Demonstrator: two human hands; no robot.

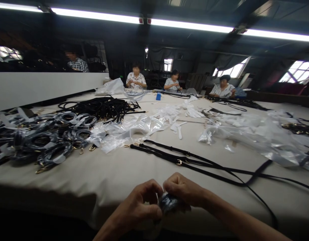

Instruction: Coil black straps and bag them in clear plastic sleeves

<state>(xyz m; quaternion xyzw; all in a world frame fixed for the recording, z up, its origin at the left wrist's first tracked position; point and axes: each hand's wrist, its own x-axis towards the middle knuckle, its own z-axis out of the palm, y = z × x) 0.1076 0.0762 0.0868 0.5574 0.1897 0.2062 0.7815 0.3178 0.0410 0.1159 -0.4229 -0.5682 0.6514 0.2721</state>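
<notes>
At the table's near edge, my left hand (138, 205) pinches a dark bundle in shiny clear film (170, 203), which looks like a coiled strap wrapped in plastic. My right hand (185, 189) is closed on the same bundle from above and the right; its fingertips are partly hidden. Motion blurs the bundle's details. Just beyond my hands lie several long black straps (154, 153) with gold buckles and clasps, running off to the right. On the left is a heap of coiled straps in clear film (54, 147) with white paper bands.
A pile of loose black straps (99, 106) lies behind the coils. Clear plastic bags (134, 129) cover the table's middle, with more plastic bags (259, 134) at right. A blue object (158, 96) sits farther back. Several people are at the far side, beyond the cream cloth (114, 180).
</notes>
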